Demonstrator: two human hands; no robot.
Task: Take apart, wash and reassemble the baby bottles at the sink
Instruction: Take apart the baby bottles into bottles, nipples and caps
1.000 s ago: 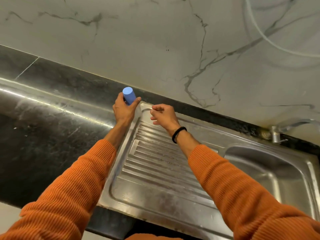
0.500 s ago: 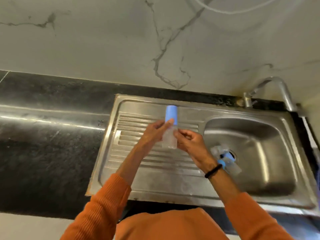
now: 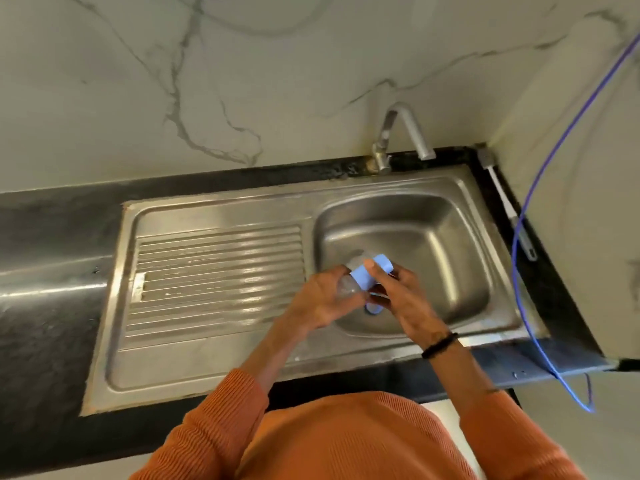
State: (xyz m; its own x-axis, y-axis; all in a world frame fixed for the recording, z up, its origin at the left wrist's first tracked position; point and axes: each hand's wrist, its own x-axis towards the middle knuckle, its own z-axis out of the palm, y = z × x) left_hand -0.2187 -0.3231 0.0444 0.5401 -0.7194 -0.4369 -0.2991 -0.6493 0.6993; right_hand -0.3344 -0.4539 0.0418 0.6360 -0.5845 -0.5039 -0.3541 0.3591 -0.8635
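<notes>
Head view: over the basin [image 3: 433, 237], left hand [image 3: 320, 299] grips the clear bottle [image 3: 346, 289]; right hand [image 3: 398, 296], fingers curled, pinches its blue cap [image 3: 367, 277].

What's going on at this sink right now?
A person in orange sleeves stands at a steel sink and holds a baby bottle over the basin with both hands. The left hand grips the clear body, and the right hand is curled round the blue cap. Something blue shows below the hands, mostly hidden. No water can be seen running from the tap.
</notes>
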